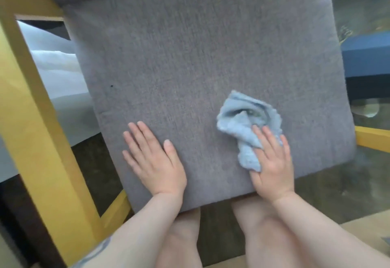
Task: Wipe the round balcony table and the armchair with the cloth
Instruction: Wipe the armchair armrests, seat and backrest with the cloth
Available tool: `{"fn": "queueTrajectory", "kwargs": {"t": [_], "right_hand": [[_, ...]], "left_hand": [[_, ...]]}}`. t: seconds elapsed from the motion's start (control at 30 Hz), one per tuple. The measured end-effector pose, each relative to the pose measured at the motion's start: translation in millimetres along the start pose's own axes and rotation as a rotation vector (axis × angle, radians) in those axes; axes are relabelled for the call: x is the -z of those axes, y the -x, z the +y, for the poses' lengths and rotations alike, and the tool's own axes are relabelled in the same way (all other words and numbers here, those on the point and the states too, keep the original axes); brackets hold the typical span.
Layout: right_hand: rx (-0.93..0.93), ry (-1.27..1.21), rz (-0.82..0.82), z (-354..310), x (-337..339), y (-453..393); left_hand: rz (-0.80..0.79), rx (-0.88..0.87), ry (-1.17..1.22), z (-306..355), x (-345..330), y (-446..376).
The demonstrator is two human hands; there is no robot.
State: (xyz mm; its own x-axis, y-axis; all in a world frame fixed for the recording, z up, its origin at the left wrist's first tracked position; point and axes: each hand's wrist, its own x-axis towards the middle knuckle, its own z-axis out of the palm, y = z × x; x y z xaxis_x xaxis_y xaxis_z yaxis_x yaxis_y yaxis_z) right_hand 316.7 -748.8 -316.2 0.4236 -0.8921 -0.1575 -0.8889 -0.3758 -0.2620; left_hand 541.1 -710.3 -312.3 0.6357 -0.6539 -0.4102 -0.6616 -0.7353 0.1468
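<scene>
My right hand [272, 160] lies flat, fingers straight, pressing the crumpled blue cloth [249, 128] on the grey seat cushion [190, 67]. My left hand [152, 158] rests spread beside it. The armchair's yellow frame [42, 120] stands further left.

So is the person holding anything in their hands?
Not really gripped. The right hand presses flat on the near end of the blue cloth, fingers straight. The left hand lies flat on the grey seat cushion, holding nothing.
</scene>
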Motion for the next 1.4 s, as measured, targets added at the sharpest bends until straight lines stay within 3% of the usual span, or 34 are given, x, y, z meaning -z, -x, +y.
{"fn": "queueTrajectory", "kwargs": {"t": [0.1,0.13,0.17,0.23,0.3,0.33,0.37,0.4,0.47,0.57,0.63,0.7,0.83,0.9,0.97,1.03,1.1,1.17,1.3,1.4], "right_hand": [[-0.677,0.034,0.191,-20,-4,-33],[-0.758,0.016,0.194,-41,-9,-47],[-0.680,-0.006,0.155,-61,-11,-58],[-0.214,-0.037,0.007,-72,-13,-64],[0.220,-0.021,-0.117,-28,-1,-67],[0.331,0.028,-0.139,2,8,-72],[0.328,0.073,-0.146,30,17,-77],[0.216,0.086,-0.128,52,25,-82],[-0.199,0.049,-0.039,62,33,-102],[-0.782,-0.062,0.079,11,30,-166],[-0.889,-0.154,0.075,-23,26,-219],[-0.576,-0.107,0.039,-48,14,-262],[0.313,-0.124,-0.243,-54,11,-287],[0.508,-0.146,-0.316,-14,20,-267],[0.431,-0.140,-0.369,29,42,-242],[0.183,-0.194,-0.415,50,77,-219],[-0.082,-0.240,-0.500,42,116,-208],[-0.220,-0.321,-0.488,20,157,-210],[-0.235,-0.522,-0.297,-29,251,-237],[-0.079,-0.550,-0.141,-69,319,-263]], "left_hand": [[-0.056,-0.191,-0.051,34,-13,8],[-0.070,-0.237,-0.061,44,-16,7],[-0.087,-0.266,-0.068,52,-17,5],[-0.143,-0.334,-0.081,60,-11,-2],[-0.193,-0.461,-0.121,55,0,-13],[-0.208,-0.524,-0.146,50,5,-19],[-0.222,-0.573,-0.175,47,11,-27],[-0.231,-0.602,-0.206,47,15,-35],[-0.228,-0.610,-0.243,57,23,-51],[-0.225,-0.550,-0.204,85,27,-74],[-0.196,-0.491,-0.191,101,27,-84],[-0.182,-0.471,-0.144,111,27,-92],[-0.197,-0.485,-0.126,106,27,-98],[-0.235,-0.493,-0.100,104,34,-96],[-0.302,-0.490,-0.082,104,48,-93],[-0.326,-0.484,-0.103,108,71,-90],[-0.279,-0.466,-0.090,115,106,-89],[-0.200,-0.470,-0.051,127,150,-88],[0.007,-0.531,0.054,156,253,-100],[0.189,-0.560,0.137,167,330,-115]]}}
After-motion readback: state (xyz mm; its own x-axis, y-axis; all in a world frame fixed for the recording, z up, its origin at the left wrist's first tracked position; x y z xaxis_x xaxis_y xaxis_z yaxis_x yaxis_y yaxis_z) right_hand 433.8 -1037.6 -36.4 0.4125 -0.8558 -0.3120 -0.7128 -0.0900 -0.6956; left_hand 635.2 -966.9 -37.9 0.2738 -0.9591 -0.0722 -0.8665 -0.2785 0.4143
